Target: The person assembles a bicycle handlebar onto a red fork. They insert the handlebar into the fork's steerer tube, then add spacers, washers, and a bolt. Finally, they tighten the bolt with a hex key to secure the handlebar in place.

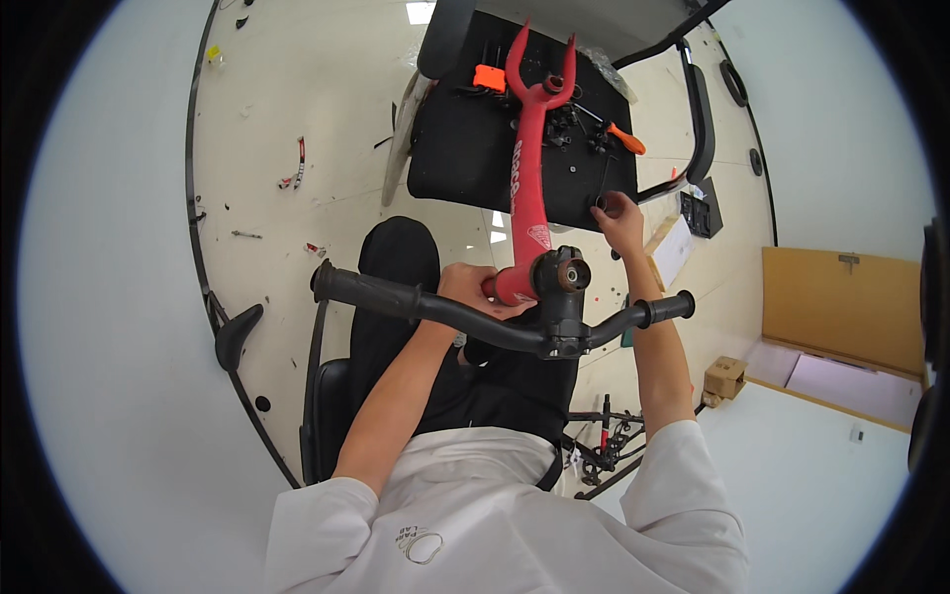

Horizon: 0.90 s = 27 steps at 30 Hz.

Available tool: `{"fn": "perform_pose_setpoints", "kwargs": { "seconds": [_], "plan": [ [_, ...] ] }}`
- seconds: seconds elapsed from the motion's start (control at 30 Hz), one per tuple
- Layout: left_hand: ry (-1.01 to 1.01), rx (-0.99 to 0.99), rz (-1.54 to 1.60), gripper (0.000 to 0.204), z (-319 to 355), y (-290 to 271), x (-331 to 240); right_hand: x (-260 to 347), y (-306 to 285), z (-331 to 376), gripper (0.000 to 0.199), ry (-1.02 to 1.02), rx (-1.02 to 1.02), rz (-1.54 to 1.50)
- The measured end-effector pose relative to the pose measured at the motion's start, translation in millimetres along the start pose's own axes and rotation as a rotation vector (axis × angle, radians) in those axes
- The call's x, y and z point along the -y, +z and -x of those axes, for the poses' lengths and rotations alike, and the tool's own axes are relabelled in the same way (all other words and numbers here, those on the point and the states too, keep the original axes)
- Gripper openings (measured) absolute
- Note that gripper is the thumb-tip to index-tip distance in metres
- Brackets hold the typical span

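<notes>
A red bicycle frame (530, 178) lies tilted away from me, its forked far end over the black chair seat (450, 158). At its near end, a black stem (564, 312) carries a black handlebar (465, 319) with rubber grips. My left hand (467, 289) is closed around the red tube just left of the stem; the handlebar passes over that wrist. Farther right, at the seat's near right corner, my right hand (621, 222) pinches a small dark ring (600, 202) between thumb and fingers. The handlebar's right grip (667, 309) lies over that forearm.
On the seat are an orange block-shaped item (489, 78), an orange-handled screwdriver (625, 139) and several small black parts (562, 127). A black bicycle saddle (237, 337) lies at left. Bicycle parts (606, 445) lie near my right side, and a cardboard box (724, 377) stands beyond.
</notes>
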State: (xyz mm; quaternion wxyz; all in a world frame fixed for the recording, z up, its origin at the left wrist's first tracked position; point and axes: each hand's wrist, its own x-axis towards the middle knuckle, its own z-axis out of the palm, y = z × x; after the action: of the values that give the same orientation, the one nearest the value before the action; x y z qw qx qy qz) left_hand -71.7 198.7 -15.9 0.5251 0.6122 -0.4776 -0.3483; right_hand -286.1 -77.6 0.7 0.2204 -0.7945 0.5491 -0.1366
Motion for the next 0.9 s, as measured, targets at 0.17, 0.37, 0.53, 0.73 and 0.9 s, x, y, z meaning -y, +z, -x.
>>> {"fn": "perform_pose_setpoints", "kwargs": {
  "seconds": [0.17,0.37,0.53,0.73,0.9],
  "plan": [
    [0.014,0.023,-0.072,0.039,-1.1,-6.6,1.9,11.9,14.1,-6.9,0.045,-0.008,-0.131,-0.072],
    [0.161,0.035,-0.097,0.038,-10.1,-20.3,-16.5,32.7,4.3,23.3,0.032,0.042,-0.213,-0.488],
    [0.253,-0.118,0.071,0.033,-20.8,-22.8,-47.8,84.2,9.2,110.0,0.028,-0.102,0.127,-0.675],
    [0.012,0.148,-0.04,0.026,-34.4,-34.3,-72.9,138.4,16.1,160.9,0.037,-0.136,0.456,-1.034],
    [0.021,0.177,-0.103,0.034,-38.2,-28.6,-85.7,140.5,20.4,166.0,0.03,-0.056,0.326,-0.981]
  ]
}}
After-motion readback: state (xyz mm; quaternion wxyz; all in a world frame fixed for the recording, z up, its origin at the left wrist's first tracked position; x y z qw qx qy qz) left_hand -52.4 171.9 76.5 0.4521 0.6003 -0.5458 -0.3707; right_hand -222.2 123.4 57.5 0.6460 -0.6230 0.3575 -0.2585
